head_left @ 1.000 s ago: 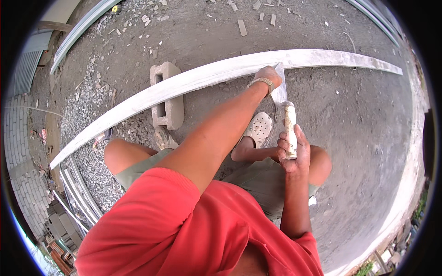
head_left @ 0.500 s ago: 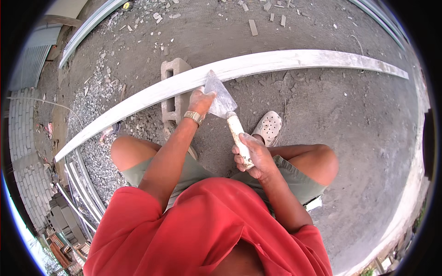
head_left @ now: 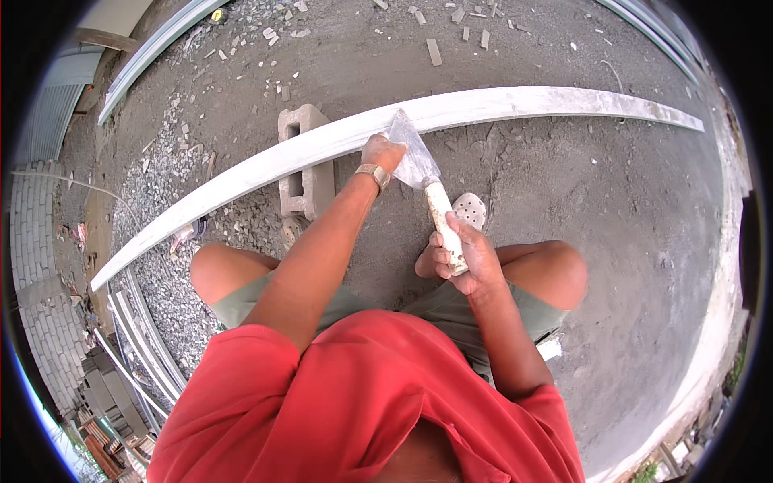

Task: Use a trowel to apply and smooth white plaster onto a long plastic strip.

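Trowel (head_left: 419, 165): flat triangular metal blade, pale cylindrical handle (finish patchy). Right hand (head_left: 471, 253) clamps the handle, near end; left hand (head_left: 383, 154), arm extended far, grips the blade's left edge. Trowel slants between both hands, tip at the long whitish beam (head_left: 515, 101), crossing over a hollow concrete block (head_left: 316, 189), left.

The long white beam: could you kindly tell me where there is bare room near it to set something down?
Mostly bare: grey ground right of the right knee, below the beam; also a band between the beam and scattered chips. Crowded: the middle, with left hand, right hand and trowel; leftward, concrete block, gravel and pale strips.
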{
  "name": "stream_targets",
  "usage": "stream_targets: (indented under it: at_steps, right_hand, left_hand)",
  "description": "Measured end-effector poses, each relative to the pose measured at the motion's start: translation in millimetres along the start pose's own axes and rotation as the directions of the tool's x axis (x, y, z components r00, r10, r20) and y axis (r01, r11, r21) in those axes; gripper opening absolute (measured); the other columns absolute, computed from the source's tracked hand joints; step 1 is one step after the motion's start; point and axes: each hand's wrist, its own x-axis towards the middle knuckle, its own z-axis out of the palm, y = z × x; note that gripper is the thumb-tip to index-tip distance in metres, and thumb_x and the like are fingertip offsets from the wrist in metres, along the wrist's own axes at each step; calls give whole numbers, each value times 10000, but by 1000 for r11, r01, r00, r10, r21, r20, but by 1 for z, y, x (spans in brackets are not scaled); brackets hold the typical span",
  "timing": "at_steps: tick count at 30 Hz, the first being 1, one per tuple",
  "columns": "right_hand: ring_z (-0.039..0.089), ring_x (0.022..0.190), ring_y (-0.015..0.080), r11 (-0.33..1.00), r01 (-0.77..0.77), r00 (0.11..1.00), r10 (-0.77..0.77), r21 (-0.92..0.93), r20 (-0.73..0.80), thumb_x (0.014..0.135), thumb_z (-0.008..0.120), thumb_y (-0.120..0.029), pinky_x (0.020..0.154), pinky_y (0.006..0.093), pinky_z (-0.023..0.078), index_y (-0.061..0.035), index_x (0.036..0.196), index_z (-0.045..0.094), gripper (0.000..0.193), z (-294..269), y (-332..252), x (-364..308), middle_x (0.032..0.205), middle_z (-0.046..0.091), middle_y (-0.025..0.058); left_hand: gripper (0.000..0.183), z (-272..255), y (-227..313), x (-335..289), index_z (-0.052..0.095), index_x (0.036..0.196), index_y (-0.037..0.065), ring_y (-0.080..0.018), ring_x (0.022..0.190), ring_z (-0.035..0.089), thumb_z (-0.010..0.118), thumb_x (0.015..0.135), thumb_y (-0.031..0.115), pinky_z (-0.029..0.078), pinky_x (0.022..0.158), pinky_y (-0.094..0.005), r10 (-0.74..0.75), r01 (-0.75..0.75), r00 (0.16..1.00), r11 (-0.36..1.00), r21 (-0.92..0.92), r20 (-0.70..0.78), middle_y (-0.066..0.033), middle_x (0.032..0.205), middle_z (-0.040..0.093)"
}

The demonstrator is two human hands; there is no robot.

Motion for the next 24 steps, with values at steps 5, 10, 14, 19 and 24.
stream_targets:
  at_steps: [5,10,14,19,24]
  right_hand:
    - [490,519,122,975,175,984,-170,134,-49,920,570,-331,379,267,386,-90,1096,459,318,-38,-54,-16,738,530,45]
    - [483,512,119,942,267,963,-252,204,-96,938,544,-305,361,246,385,-81,1110,455,296,-58,-92,-10,755,530,56]
    - [486,512,115,929,341,936,-322,143,-141,940,544,-299,354,245,391,-71,1103,452,295,-59,-94,-3,754,529,65]
    - [490,514,111,876,447,891,-417,182,-180,949,528,-304,358,246,396,-75,1101,451,285,-58,-86,-12,744,528,54]
    - [491,524,105,725,665,746,-634,179,-205,966,487,-319,388,248,415,-79,1224,448,355,-57,-89,-29,750,524,33]
  left_hand:
    - [316,106,67,37,660,979,-38,-363,1038,621,571,759,170,502,885,-380,41,-91,991,900,425,124,-269,1059,639]
    - [434,164,115,65,646,1047,-36,-305,1020,639,642,773,299,496,878,-359,37,-144,973,866,479,227,-223,1076,654]
    - [485,166,130,59,624,1090,-28,-333,1065,614,658,762,327,487,900,-367,25,-118,975,901,418,221,-244,1117,631]
    - [903,108,108,23,385,1308,-21,-375,1118,555,781,675,487,439,959,-410,420,-408,907,876,257,8,-271,1171,575]
    - [975,-31,45,21,356,1397,110,-371,1328,298,808,626,499,323,1044,-515,341,-370,913,470,801,222,-195,1418,344]
